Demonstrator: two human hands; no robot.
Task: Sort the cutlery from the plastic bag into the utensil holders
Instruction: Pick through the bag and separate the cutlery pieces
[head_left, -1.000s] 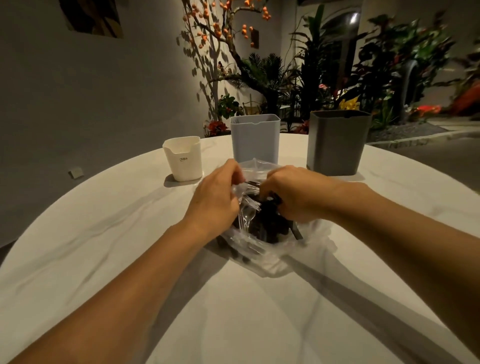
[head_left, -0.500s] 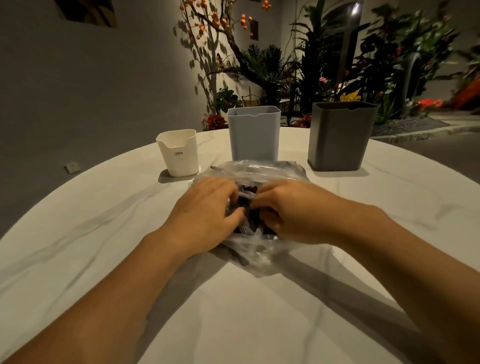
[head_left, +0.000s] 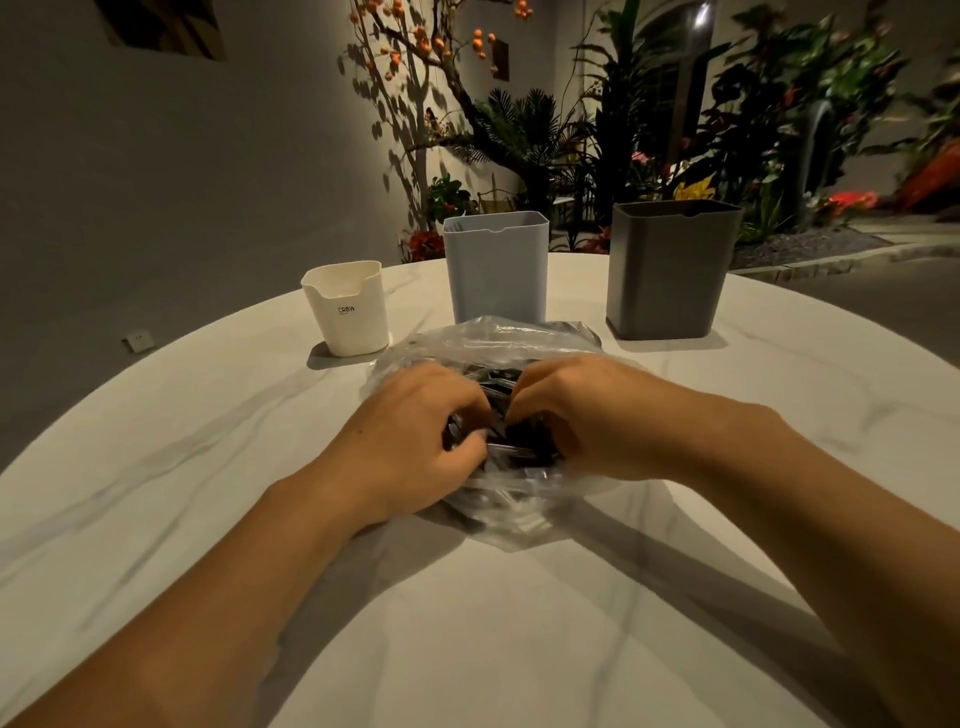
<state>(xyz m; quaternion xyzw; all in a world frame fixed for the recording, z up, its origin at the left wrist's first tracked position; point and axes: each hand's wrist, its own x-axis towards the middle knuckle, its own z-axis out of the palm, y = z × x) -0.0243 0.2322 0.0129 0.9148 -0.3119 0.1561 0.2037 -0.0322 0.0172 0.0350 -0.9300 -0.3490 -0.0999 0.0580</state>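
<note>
Marble table (head_left: 675, 597), central plastic bag (head_left: 498, 343)

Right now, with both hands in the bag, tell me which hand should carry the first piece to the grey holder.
Right, probably. The right hand lies on the grey holder's side of the bag, so its path is short and uncrossed. The left hand would have to cross over it.

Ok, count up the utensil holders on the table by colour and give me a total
White holder: 1
Light blue holder: 1
Dark grey holder: 1
Total: 3 holders, all standing upright behind the plastic bag.
</note>
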